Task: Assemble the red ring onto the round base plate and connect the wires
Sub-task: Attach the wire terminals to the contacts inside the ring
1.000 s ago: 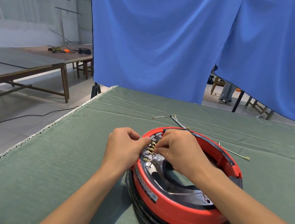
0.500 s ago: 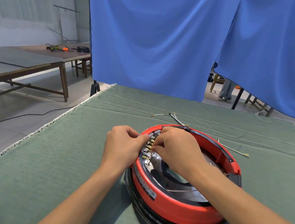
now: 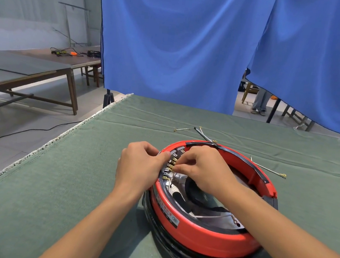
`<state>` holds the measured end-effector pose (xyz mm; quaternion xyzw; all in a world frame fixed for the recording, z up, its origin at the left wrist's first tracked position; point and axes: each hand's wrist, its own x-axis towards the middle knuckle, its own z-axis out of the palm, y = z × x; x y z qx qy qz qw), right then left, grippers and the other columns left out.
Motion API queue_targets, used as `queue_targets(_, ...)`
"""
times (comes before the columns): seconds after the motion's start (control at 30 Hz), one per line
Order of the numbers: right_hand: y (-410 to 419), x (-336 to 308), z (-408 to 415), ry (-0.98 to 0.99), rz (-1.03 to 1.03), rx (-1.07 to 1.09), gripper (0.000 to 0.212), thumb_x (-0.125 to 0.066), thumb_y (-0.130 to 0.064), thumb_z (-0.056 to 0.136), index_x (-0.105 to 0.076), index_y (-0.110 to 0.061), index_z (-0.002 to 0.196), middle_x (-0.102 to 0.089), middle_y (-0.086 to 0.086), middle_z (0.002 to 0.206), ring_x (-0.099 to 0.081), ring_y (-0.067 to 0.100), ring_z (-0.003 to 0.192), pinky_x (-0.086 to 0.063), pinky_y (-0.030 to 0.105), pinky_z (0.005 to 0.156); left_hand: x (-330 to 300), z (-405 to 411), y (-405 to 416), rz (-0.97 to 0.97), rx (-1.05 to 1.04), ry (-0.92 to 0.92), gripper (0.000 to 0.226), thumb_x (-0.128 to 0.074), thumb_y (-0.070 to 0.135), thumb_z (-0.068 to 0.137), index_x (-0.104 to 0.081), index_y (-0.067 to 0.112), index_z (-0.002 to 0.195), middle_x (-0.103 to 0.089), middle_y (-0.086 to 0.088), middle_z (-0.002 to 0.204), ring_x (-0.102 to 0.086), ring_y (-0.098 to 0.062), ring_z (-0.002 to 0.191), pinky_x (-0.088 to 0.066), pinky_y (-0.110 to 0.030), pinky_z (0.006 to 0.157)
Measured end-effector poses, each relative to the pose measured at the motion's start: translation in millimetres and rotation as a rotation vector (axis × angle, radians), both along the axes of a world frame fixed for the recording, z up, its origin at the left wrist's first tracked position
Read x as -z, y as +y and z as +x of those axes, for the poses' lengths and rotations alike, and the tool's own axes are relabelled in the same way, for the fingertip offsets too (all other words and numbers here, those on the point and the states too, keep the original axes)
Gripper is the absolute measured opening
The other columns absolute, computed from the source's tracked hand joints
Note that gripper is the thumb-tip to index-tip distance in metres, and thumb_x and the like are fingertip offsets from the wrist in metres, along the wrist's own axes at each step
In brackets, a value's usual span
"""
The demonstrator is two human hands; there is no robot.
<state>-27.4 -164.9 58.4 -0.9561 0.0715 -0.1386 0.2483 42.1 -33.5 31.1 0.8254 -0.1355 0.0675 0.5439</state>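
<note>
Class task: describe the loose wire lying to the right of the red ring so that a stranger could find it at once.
Start at the red ring on the green cloth. Just beyond its right rim lies a thin pale wire. Unlike the wires behind the ring, it lies alone, ending in a small brass eyelet.

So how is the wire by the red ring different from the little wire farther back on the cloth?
The wire right of the red ring, the long wire, is thin and stretched out; the short wire is stubby. The long one lies nearer the ring. Both lie loose on the green cloth, gold-tipped.
</note>
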Motion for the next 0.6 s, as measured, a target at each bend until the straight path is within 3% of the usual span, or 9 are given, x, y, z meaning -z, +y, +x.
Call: queue_targets(0.6, 4.2, 3.4, 2.3, -0.047, -0.103, 0.020, 0.015, -0.070, -0.034, 0.083, -0.076, -0.021, 0.084, -0.063, -0.004, 0.073, -0.055, 0.014, 0.076, -0.038, 0.028, 0.066, 3.7, 3.9, -0.7, 0.031, -0.011, -0.025, 0.027, -0.075, 0.046, 0.069, -0.065, 0.021, 0.064, -0.067, 0.005, 0.066, -0.065, -0.020, 0.074, -0.053, -0.038, 0.072)
